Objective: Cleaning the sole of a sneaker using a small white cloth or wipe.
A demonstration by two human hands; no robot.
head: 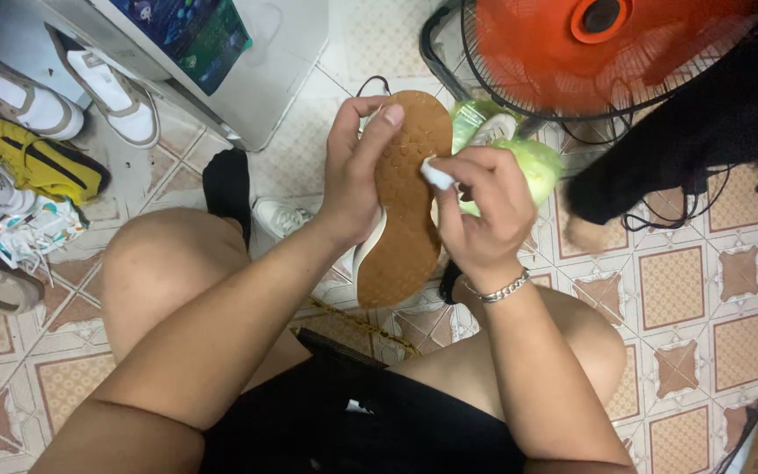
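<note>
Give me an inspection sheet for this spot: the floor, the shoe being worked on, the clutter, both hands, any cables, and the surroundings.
Surface: patterned tile floor, brown and cream squares.
Job's things: shoe held sole-up, tan rubber sole with white edge; small white wipe pressed on the sole.
Clutter: pile of sneakers at left, one yellow shoe; green plastic bag behind the hands.
Hands: left hand grips the shoe's side; right hand pinches the wipe in its fingers, bracelet on wrist.
Cables: black cable on the floor by the fan.
Surroundings: red-bladed floor fan, white cabinet.
</note>
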